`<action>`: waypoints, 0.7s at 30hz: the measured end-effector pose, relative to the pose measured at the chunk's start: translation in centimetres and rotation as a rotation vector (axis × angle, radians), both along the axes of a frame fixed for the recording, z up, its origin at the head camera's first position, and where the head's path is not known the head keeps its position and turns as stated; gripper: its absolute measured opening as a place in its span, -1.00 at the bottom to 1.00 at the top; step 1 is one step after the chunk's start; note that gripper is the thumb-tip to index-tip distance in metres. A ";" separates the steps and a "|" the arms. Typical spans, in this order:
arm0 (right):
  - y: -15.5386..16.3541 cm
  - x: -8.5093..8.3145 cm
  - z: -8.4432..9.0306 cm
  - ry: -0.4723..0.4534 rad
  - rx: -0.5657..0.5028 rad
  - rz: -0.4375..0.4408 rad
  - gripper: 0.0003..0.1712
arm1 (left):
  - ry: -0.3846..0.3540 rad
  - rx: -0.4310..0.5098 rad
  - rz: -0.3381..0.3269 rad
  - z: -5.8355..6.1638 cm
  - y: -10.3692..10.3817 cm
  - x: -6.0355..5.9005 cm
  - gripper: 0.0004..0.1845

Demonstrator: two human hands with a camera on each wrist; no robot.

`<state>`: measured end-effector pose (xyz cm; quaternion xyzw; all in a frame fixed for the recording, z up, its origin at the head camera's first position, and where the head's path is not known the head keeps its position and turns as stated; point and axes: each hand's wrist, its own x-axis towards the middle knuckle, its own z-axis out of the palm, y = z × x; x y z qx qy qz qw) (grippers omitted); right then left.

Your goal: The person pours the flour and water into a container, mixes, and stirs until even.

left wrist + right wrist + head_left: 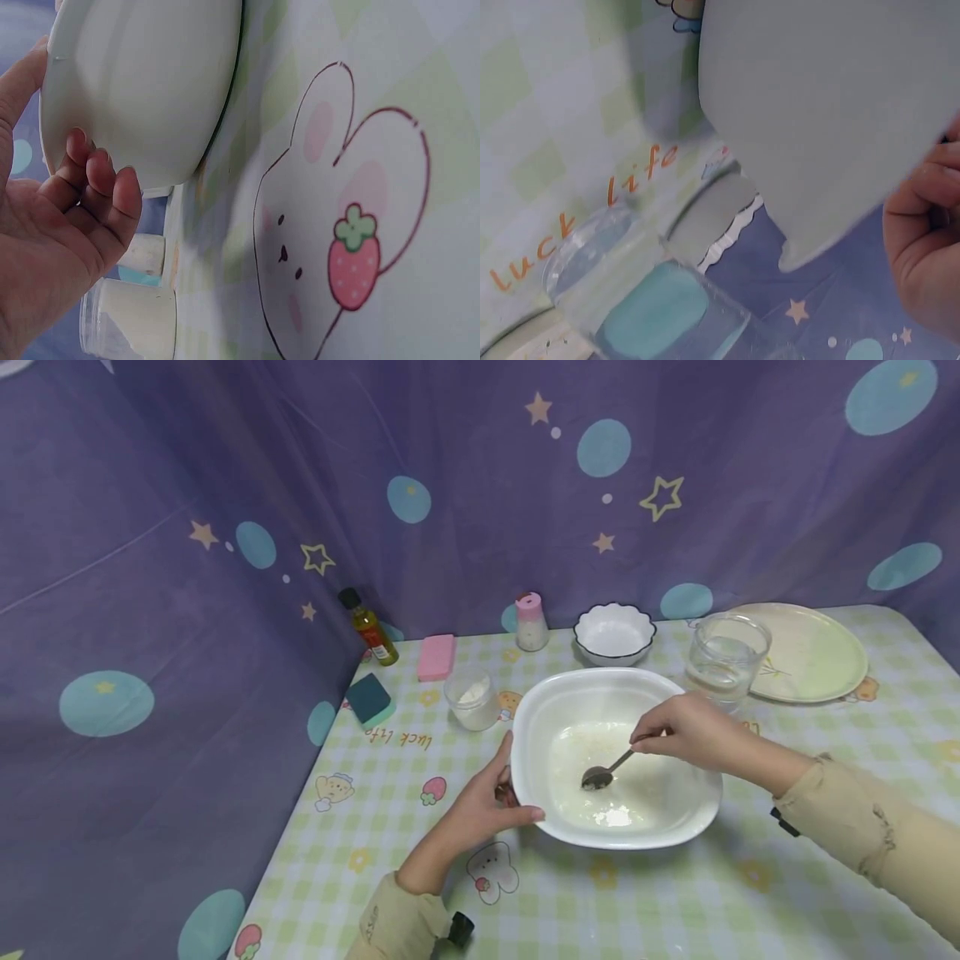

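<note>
A large white basin (531,727) stands on the table with a pale, whitish liquid in its bottom. My left hand (482,802) holds the basin's left side, thumb on the rim and the other fingers against the outer wall, as the left wrist view also shows. Over the basin, my right hand (686,731) pinches the handle of a dark metal spoon (597,777). The spoon's bowl dips into the liquid near the middle. In the right wrist view the basin wall hides the spoon, and only part of the right hand (930,240) shows.
Left of the basin stands a clear cup of white powder (474,702). Behind are a pink-capped shaker (531,625), a scalloped bowl (615,635), a glass container (726,660) and a plate (817,652). Farther left are an oil bottle (372,631), a pink sponge (437,657) and a green sponge (370,700).
</note>
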<state>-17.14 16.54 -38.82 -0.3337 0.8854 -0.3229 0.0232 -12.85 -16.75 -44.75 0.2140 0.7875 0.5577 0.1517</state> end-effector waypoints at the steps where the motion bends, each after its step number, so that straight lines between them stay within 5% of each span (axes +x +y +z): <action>1: -0.2 0.0 -0.1 0.007 -0.006 -0.008 -0.91 | 0.000 0.002 -0.001 0.0 0.0 0.0 0.21; 16: -1.6 -1.1 -1.1 0.205 -0.009 -0.105 -0.92 | 0.007 0.004 -0.007 0.3 0.0 0.0 0.21; 21: -0.6 -1.4 -0.7 0.204 0.030 -0.103 -0.93 | 0.010 0.003 -0.009 0.3 0.0 0.0 0.20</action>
